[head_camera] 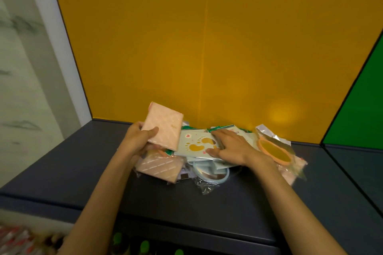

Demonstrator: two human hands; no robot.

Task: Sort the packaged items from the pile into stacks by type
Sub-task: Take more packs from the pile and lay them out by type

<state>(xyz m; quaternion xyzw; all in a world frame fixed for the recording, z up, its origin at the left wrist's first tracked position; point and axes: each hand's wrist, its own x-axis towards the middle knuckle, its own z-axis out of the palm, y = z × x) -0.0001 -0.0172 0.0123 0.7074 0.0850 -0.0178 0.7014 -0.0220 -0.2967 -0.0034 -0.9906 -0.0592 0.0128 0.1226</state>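
A pile of packaged items (209,163) lies on the dark grey surface (62,172) against the yellow wall. My left hand (138,141) grips a pink striped packet (163,125), lifted and tilted above the pile's left side. Another pink striped packet (159,166) lies below it. My right hand (230,147) rests flat, fingers spread, on a pale blue packet with yellow footprints (196,145). An orange foot-shaped item in clear wrap (273,149) lies at the pile's right. A round pale blue item (211,175) sits at the front, partly covered.
A yellow wall (207,47) rises right behind the pile, and a green panel (362,105) closes the right side. The grey surface ends at a front edge (165,232). Blurred coloured objects (20,238) show below at the lower left.
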